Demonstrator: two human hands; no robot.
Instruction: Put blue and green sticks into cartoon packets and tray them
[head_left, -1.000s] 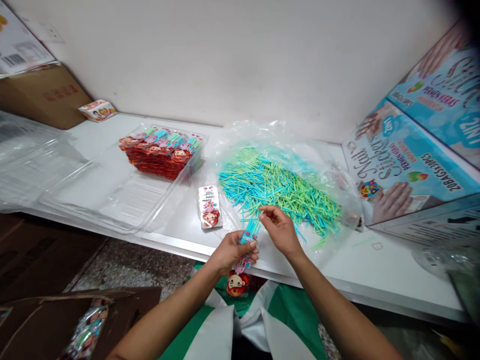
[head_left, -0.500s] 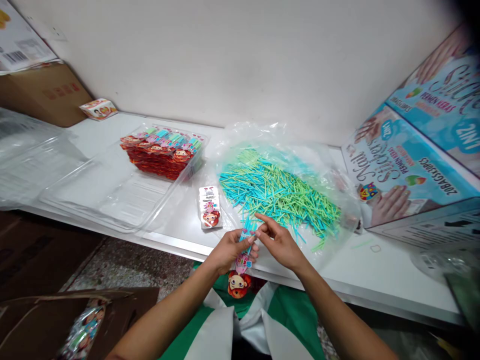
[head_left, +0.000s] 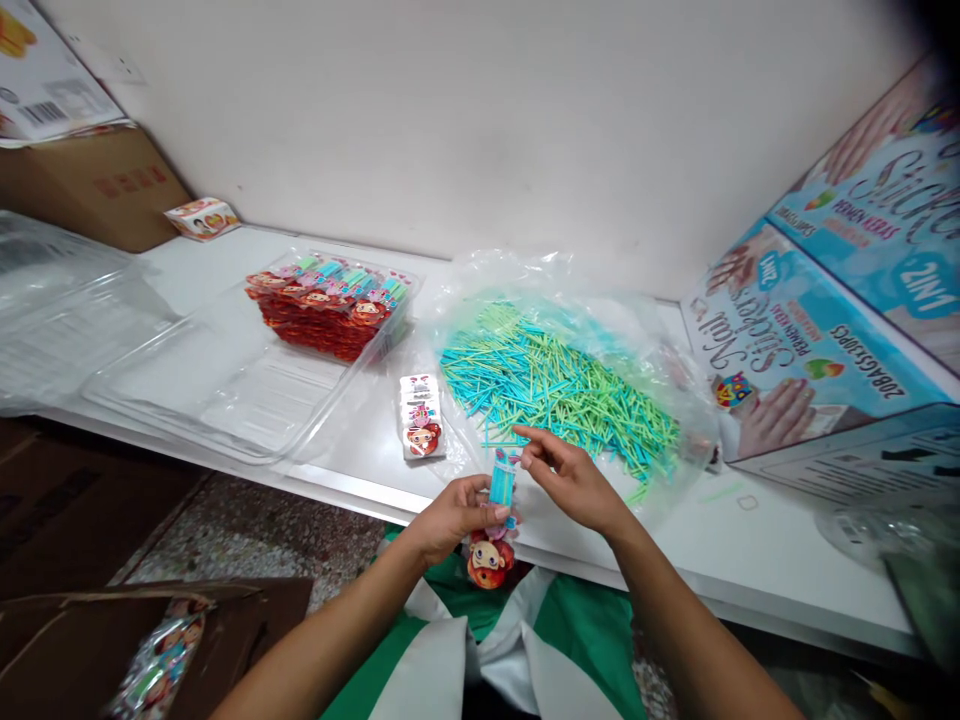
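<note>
- Stick packet: grasped in the left hand, thumb across its front; blue sticks show beyond the thumb, the red-haired figure hangs below it, nearer the body.
- Right hand: thumb and forefinger at the packet's far right corner, just beyond the left fingers; whether they pinch it or stand apart cannot be told.
- Loose blue and green sticks: heaped beyond the right fingers, on a clear plastic bag.
- Small card stack: on the table, near the left fingers, beyond and leftward.
- Filled packets: stacked in a clear tray, farther left.
</note>
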